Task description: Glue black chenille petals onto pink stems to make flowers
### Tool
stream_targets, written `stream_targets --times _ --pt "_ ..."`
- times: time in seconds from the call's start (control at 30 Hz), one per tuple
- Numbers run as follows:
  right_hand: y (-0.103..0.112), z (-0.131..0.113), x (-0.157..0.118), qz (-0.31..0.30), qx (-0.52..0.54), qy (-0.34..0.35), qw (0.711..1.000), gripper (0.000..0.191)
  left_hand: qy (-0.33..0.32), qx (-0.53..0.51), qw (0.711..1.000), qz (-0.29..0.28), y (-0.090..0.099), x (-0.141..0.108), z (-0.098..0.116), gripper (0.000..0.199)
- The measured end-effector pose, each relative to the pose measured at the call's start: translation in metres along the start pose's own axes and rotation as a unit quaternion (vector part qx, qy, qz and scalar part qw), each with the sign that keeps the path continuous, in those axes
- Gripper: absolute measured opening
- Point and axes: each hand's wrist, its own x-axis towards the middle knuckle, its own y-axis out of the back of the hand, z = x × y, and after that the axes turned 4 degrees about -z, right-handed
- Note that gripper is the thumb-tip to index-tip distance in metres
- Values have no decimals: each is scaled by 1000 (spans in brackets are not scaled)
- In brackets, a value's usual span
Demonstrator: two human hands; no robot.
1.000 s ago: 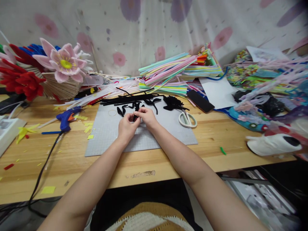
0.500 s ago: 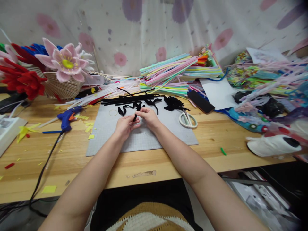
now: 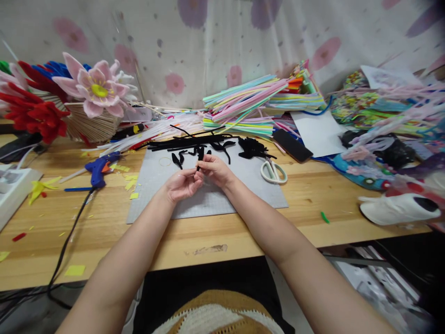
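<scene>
Between my two hands, a small piece of black pipe cleaner [image 3: 200, 160] stands up over the grey cutting mat [image 3: 153, 199]. My left hand [image 3: 184, 184] pinches its lower end, fingers curled inward. Thumb and fingers of my right hand [image 3: 214, 168] close on the same piece from the other side; its exact shape is partly hidden. Just beyond lie black leaf-shaped pieces [image 3: 178, 159] and a branching black piece [image 3: 224, 147]. Behind them runs a bundle of straight black pipe cleaners [image 3: 187, 142]. A larger black fuzzy cluster [image 3: 255, 148] rests near the mat's right corner.
White-handled scissors [image 3: 274, 171] lie on the mat's right edge. To the left is a blue glue gun [image 3: 99, 169] with its cord. A phone [image 3: 292, 145], pastel pipe cleaner bundles [image 3: 250, 99], pipe cleaner flowers [image 3: 99, 90] and a white computer mouse [image 3: 399, 208] surround the mat.
My left hand has shifted slightly lower and its fingers have curled in more around the black piece. The right hand keeps its pinch. The whole view has moved a little.
</scene>
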Motion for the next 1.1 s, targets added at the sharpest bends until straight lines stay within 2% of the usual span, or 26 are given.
stream_targets --times 0.03,0.1,0.17,0.2,0.23,0.3,0.37,0.4,0.43,0.5,0.6,0.67,0.73,0.9,1.03,1.1 --pt "1 0 0 -1 1 -1 1000 31 1 3 1000 -4 -1 0 -1 24" --pt "4 0 1 10 -7 3 1000 32 -36 38 999 10 -1 4 -4 22" --pt "8 1 3 39 -38 19 998 33 -126 112 984 53 1 10 -7 16" --pt "10 2 5 59 -61 33 996 33 -190 161 965 84 3 14 -9 11" --pt "11 3 6 80 -86 47 992 33 -267 213 932 120 6 18 -11 9" --pt "12 5 8 113 -132 75 982 34 -409 323 833 188 12 23 -13 16" --pt "11 7 9 121 -158 90 976 33 -469 425 744 216 17 26 -15 22" --pt "10 7 9 118 -164 94 975 32 -472 460 720 219 19 27 -15 24" --pt "9 7 9 113 -167 95 975 31 -466 479 711 218 20 27 -15 24" --pt "7 6 7 99 -168 91 977 29 -447 472 730 209 21 28 -16 25" --pt "7 4 5 76 -163 80 980 28 -426 410 785 184 19 29 -16 24" --pt "8 3 5 61 -156 75 983 28 -414 374 812 169 16 28 -16 23" --pt "10 2 4 47 -146 62 986 29 -406 357 826 159 13 26 -17 22" --pt "12 1 3 11 -87 -3 996 31 -407 372 824 133 10 23 -19 16" --pt "12 3 3 -16 -52 -38 998 35 -333 319 881 104 9 23 -18 17" --pt "11 4 3 -20 -52 -49 997 34 -304 298 900 96 10 24 -17 17"
